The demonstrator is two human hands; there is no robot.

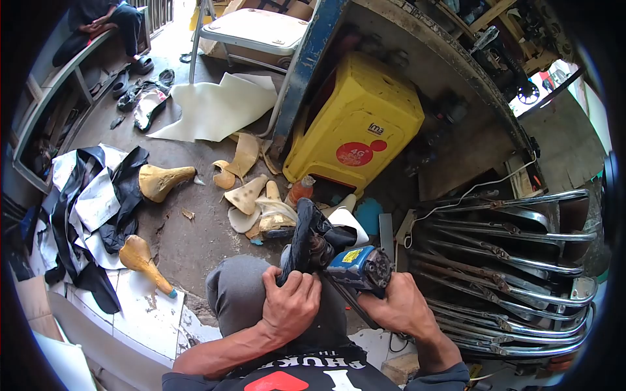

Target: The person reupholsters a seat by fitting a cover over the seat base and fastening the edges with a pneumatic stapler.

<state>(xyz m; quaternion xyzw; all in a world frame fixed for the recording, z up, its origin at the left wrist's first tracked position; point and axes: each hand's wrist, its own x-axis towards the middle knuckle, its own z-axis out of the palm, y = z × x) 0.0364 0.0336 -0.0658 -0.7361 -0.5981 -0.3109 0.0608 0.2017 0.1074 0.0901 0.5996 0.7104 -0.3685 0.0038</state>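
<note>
My left hand (293,303) is closed, its fingers curled around the lower end of a long, narrow black piece (301,234) that stands upright over my knee. What exactly this piece is I cannot make out. A blue and black power tool (355,264) with a yellow label is in my right hand (398,303), whose fingers are wrapped around its back part. The tool's metal front end (319,249) points left and meets or nearly meets the black piece; contact is unclear. Below the tool, a dark bar (349,300) slants down between my hands.
Chrome-tubed chair frames (515,280) are stacked at right. Ahead stands a yellow plastic stool (372,117) on its side. Foam pieces (248,195) litter the floor, with black and white sheets (98,202) at left. A folding chair (254,31) and seated person (107,26) are farther back.
</note>
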